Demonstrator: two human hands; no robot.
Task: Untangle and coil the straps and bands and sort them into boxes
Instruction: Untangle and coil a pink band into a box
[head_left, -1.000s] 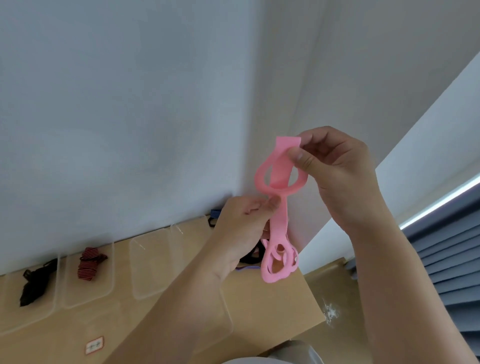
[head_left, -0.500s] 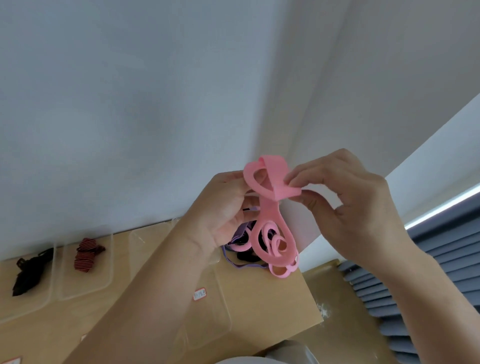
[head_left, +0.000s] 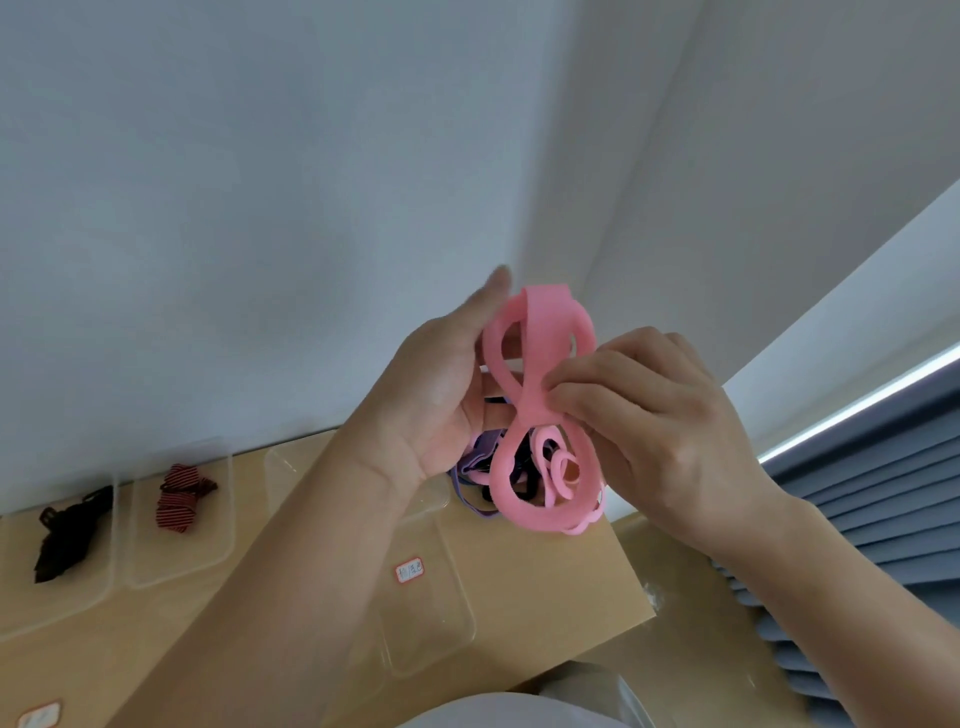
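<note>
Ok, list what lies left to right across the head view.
black strap → red strap → left hand → pink band → right hand → blinds

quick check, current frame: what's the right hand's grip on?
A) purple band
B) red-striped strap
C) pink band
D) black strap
C: the right hand pinches the pink band at its crossing, held up in front of the wall. The purple band lies on the table beyond it, and the black strap and red-striped strap lie in clear boxes at the left.
</note>
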